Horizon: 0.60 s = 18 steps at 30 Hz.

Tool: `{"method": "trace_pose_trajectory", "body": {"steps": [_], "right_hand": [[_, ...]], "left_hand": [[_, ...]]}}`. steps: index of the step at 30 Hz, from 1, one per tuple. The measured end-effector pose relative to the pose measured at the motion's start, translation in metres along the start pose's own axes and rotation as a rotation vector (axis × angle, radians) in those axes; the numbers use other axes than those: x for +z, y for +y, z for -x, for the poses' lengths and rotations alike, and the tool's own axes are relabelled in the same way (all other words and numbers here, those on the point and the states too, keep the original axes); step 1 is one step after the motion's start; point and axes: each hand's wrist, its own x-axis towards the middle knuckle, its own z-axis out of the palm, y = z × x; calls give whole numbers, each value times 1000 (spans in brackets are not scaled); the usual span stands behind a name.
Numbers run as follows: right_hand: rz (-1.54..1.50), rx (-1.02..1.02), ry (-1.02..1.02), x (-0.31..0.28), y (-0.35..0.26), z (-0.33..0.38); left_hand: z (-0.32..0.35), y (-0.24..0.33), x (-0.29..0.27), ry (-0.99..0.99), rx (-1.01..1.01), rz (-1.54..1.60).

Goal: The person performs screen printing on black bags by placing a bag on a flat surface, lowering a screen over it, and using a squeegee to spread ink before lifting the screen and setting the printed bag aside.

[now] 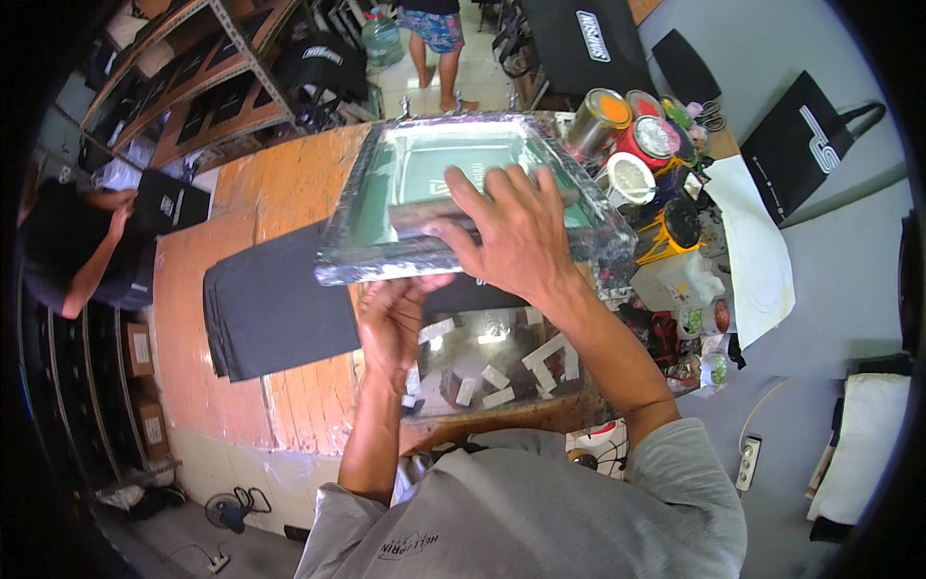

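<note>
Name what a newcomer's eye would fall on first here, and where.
Probably the green screen in its smeared frame, at centre, with the right grip on a blurred bar and the left grip at the near edge. Next, perhaps, come the colourful pots to its right and the flat black sheet to its left.

Lettering is showing.
White print is marking a tote bag (799, 154) and black bag (586, 69); dark print, a grey T-shirt (531, 497).
</note>
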Motion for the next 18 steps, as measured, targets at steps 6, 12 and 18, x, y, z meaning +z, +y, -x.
{"method": "trace_pose_trajectory", "body": {"steps": [6, 12, 18], "right_hand": [[-19, 62, -47, -18, 25, -71], [-26, 59, -104, -23, 54, -125], [-26, 94, -162, -29, 73, -170]], "left_hand": [[-84, -38, -87, 509, -62, -1854], [-96, -78, -144, 401, 226, -2023], [-102, 10, -177, 361, 124, -1700]]}}
